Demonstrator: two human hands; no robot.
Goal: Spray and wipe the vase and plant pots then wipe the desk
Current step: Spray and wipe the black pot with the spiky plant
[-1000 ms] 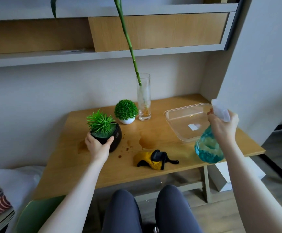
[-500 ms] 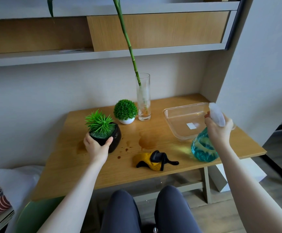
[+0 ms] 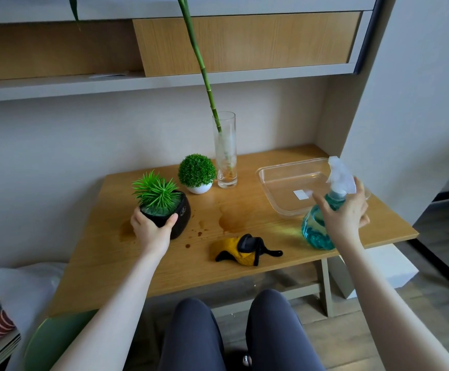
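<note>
Both hands busy — left hand [image 3: 152, 228] grips black pot [image 3: 181, 218], logo unreadable; right hand [image 3: 345, 210] loosely spread at spray bottle [image 3: 317, 228].

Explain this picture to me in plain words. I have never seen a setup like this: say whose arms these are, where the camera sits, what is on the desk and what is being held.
There is no machine here. A person wears a camera on the head, so it looks forward and down at their own arms and knees. The left hand has its grip round the black pot with a spiky plant. The right hand is at the neck of a blue spray bottle, fingers spread; I cannot tell how firmly it holds. On the wooden desk also stand a small white pot with a round bush, a glass vase with a green stalk, a clear tray, and a yellow and black cloth. Wet patches show mid-desk.
</note>
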